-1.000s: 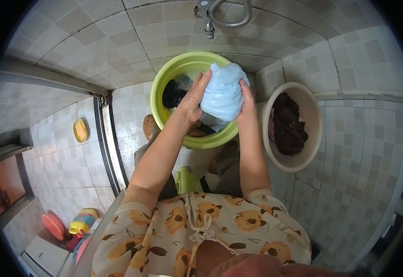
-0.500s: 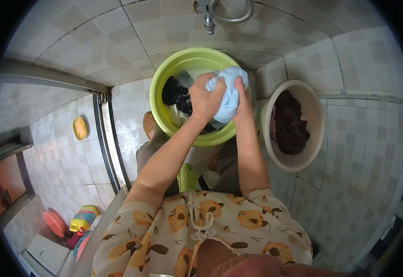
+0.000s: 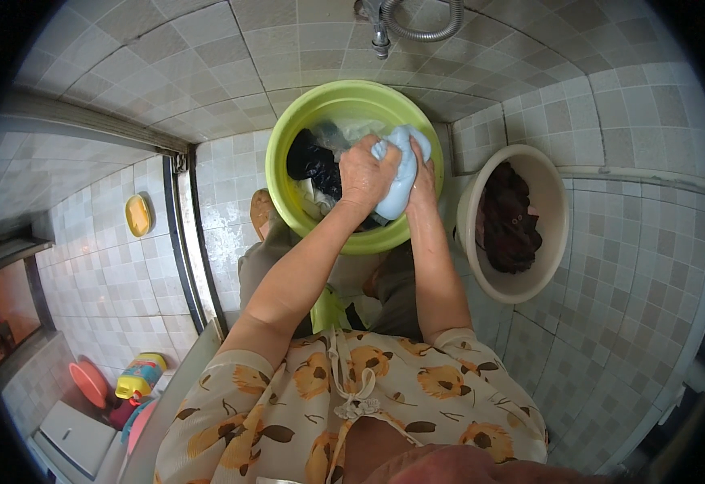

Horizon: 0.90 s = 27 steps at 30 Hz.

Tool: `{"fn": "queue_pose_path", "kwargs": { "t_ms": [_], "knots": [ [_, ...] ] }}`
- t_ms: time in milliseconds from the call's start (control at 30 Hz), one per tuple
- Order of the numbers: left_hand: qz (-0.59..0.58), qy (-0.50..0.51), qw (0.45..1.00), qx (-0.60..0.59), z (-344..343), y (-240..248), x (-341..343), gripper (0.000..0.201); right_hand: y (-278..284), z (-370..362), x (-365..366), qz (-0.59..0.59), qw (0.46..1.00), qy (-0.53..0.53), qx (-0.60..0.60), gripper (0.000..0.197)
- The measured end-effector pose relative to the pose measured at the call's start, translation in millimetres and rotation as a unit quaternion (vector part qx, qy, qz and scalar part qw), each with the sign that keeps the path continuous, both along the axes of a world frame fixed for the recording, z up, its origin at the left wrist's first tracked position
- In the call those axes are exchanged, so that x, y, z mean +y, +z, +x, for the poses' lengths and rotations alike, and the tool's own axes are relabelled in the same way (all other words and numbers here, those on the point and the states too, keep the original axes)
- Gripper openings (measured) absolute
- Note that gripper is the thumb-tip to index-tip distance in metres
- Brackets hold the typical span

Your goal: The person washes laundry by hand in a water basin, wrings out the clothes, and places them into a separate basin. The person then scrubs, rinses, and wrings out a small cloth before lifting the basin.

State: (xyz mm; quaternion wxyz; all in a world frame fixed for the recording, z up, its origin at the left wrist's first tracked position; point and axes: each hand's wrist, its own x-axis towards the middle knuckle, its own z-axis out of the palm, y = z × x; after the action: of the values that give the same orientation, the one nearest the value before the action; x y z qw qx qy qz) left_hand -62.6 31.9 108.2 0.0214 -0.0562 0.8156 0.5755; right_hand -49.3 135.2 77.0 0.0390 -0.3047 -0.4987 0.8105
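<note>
A wet, light blue cloth (image 3: pixel 401 181) is bunched up between my two hands over the right side of a green basin (image 3: pixel 282 194). My left hand (image 3: pixel 362 175) grips it from the left with curled fingers. On its right side my right hand (image 3: pixel 422 181) is wrapped round it, the fingers partly hidden by the cloth. Dark wet clothes (image 3: pixel 313 161) lie in the basin's left part, with whitish cloth (image 3: pixel 316 199) beside them. What kind of garment the blue cloth is I cannot make out.
Right of the basin stands a cream bucket (image 3: pixel 560 218) holding dark clothes (image 3: pixel 514 218). A tap (image 3: pixel 380 40) with a metal hose (image 3: pixel 425 35) is on the far wall. At left are a door frame (image 3: pixel 187 234), a yellow soap dish (image 3: pixel 138 215) and a yellow bottle (image 3: pixel 141 373).
My hands have squeezed the blue cloth into a more compact, smoother bundle and lowered it slightly. The whole view has shifted a little.
</note>
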Motion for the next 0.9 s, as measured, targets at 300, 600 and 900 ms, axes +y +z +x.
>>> {"fn": "queue_pose_path", "kwargs": {
  "t_ms": [300,600,900],
  "knots": [
    [0.003,0.015,1.0,0.026,2.1,-0.4,3.8,0.034,-6.0,-1.7,2.1,0.034,0.999,0.003,-0.009,0.052],
    [-0.095,0.061,0.993,0.039,-23.4,-5.1,-56.0,0.056,53.7,13.5,7.7,0.452,0.88,0.104,0.107,0.046],
    [0.151,-0.08,0.984,-0.051,-3.6,116.3,-43.8,0.061,180.3,34.8,57.1,0.521,0.839,0.016,0.156,0.042]
  ]
}}
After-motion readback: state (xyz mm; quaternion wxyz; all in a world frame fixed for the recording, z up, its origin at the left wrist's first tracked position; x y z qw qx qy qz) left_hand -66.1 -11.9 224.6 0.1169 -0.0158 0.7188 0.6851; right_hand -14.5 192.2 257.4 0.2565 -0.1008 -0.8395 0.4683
